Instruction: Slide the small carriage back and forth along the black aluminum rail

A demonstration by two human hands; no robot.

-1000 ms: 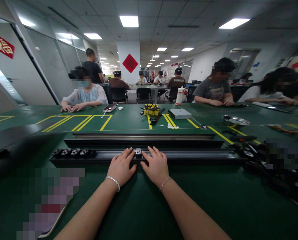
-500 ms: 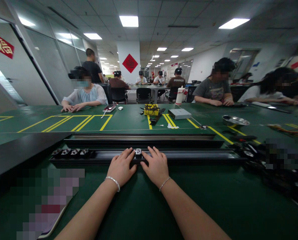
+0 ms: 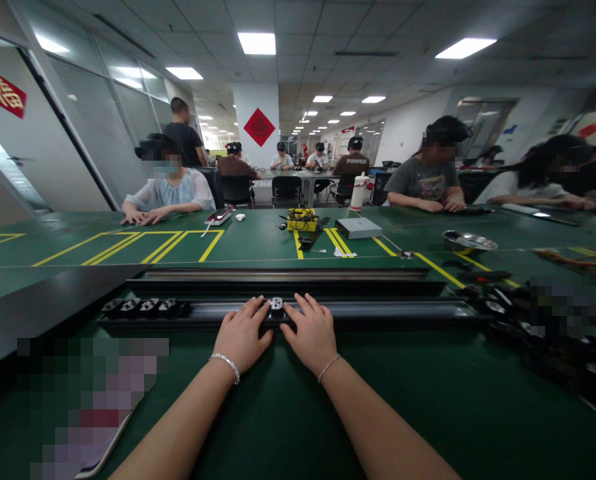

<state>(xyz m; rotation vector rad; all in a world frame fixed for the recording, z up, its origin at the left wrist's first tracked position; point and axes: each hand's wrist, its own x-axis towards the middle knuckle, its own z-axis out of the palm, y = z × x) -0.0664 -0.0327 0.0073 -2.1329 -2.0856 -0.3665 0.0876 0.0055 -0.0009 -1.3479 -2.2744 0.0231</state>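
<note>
A long black rail (image 3: 378, 312) lies crosswise before me, with a small black socket-like module (image 3: 277, 305), white-topped, sitting at its middle. My left hand (image 3: 243, 333) rests over the rail on the module's left, fingers stretched and apart, index fingertip at its side. On the other side my right hand (image 3: 311, 331) lies the same way, its fingers spread and its index fingertip against the module. Both thumbs reach the rail's near edge. Several similar modules (image 3: 149, 307) stand in a row at the rail's left end. The undersides of my fingers are hidden.
Behind lies a second black rail (image 3: 288, 287). A dark panel (image 3: 53, 307) and a blurred-out flat object (image 3: 113, 400) are at left. Black parts (image 3: 553, 347) are heaped at right, near a metal bowl (image 3: 471, 241). A grey box (image 3: 359, 229) stands farther back; co-workers sit across the table.
</note>
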